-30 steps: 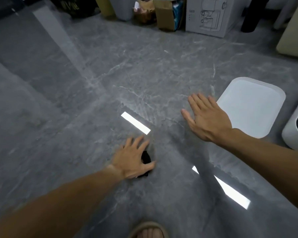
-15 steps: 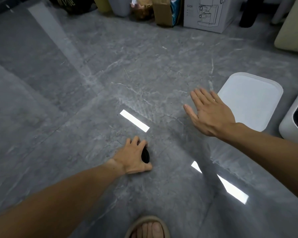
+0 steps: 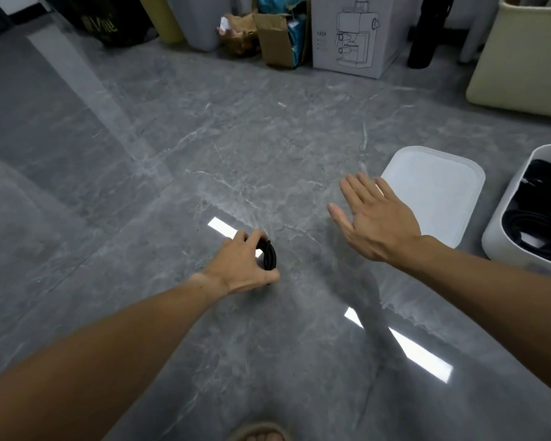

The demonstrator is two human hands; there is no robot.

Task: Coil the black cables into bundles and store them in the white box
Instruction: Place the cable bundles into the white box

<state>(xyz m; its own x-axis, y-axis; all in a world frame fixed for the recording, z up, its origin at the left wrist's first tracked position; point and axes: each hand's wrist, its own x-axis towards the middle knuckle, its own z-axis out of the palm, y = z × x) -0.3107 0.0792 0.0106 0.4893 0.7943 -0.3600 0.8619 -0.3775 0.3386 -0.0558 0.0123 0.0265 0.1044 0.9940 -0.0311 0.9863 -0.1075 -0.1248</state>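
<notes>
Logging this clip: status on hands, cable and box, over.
Left hand grips coiled black cable at floor level. Right hand open, empty. White box holds cables, lid off beside it. Nothing in between.

1. left arm comes in from the bottom left, bare forearm stretched forward and a bit to the right, wrist pretty much straight.
2. left hand (image 3: 242,265) is seen back up, fingers curled over and thumb tucked underneath on the near side, gripping a small coiled black cable bundle (image 3: 268,257) down low at the floor.
3. right arm comes in from the right edge, forearm angled up and to the left.
4. right hand (image 3: 376,218) is flat, palm down, fingers straight and close together pointing away, thumb stuck out to the left. it's holding nothing, well apart from the left hand.
</notes>
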